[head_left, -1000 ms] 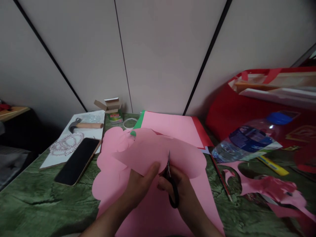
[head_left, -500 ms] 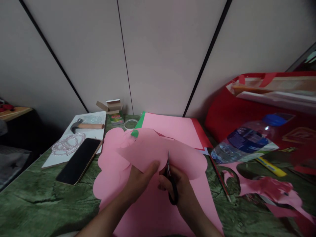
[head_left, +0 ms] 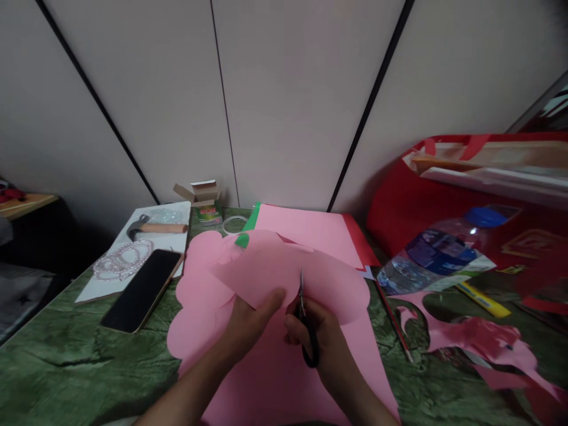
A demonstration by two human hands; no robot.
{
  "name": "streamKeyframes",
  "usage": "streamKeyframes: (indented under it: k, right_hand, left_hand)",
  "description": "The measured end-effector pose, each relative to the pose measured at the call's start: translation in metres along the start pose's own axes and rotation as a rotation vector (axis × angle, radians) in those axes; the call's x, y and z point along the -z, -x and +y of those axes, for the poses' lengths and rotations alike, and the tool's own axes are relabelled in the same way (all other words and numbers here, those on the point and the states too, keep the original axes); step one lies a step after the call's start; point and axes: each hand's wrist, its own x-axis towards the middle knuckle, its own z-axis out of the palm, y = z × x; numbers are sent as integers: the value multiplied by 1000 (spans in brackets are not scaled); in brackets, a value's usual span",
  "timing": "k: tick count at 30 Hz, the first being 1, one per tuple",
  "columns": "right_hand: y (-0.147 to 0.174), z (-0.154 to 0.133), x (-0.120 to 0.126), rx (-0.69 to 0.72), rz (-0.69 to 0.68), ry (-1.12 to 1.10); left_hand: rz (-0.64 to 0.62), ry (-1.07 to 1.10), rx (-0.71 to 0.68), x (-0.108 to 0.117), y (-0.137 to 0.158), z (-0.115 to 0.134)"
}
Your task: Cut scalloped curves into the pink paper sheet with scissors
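Slight view shift — scissors at paper

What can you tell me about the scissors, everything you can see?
The scissors have a black handle, apparently plastic, and slim, silvery blades that look like metal. The right hand grips the handle, hiding part of it. They point away from the person, the blades at the pink sheet held by the left hand. How far the blades are open is unclear.
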Motion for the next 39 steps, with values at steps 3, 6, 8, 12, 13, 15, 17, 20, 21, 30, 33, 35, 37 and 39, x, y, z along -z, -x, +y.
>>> streamKeyframes:
  k: [3,6,8,12,13,15,17,20,21,30,33,35,37,39]
  right_hand:
    - [0,-1,0,-11,5,1]
    - [1,0,0,-3,-4,-2]
    - [1,1,0,1,-9,-6]
    - [0,4,0,-20,4,-26]
    - [1,5,-1,-18,3,-31]
    - [2,6,-3,-11,1,-59]
    - [4,7,-7,-22,-2,-91]
    - [8,6,-13,-44,-5,-83]
    - [9,6,-14,-49,-4,-71]
    - [3,2,-7,70,-9,12]
    - [2,2,-5,77,-38,19]
    - [1,3,-5,71,-47,26]
    - [1,3,-4,58,-53,29]
    - [2,4,-4,40,-58,27]
  left_hand:
    - [0,0,15,0,0,1]
    - [7,3,22,0,0,3]
    - [9,3,22,1,0,3]
    - [28,19,34,1,0,2]
    - [44,32,30,0,0,2]
    - [81,63,22,-1,0,2]
    - [100,85,39,-4,2,3]
    - [128,95,107,-8,5,10]
    - [141,99,128,-9,7,12]
    - [150,101,125,-13,11,12]
    - [122,97,125,-12,11,13]
    - [106,96,122,-12,11,15]
    - [103,101,123,-12,12,16]
    - [105,102,124,-12,12,18]
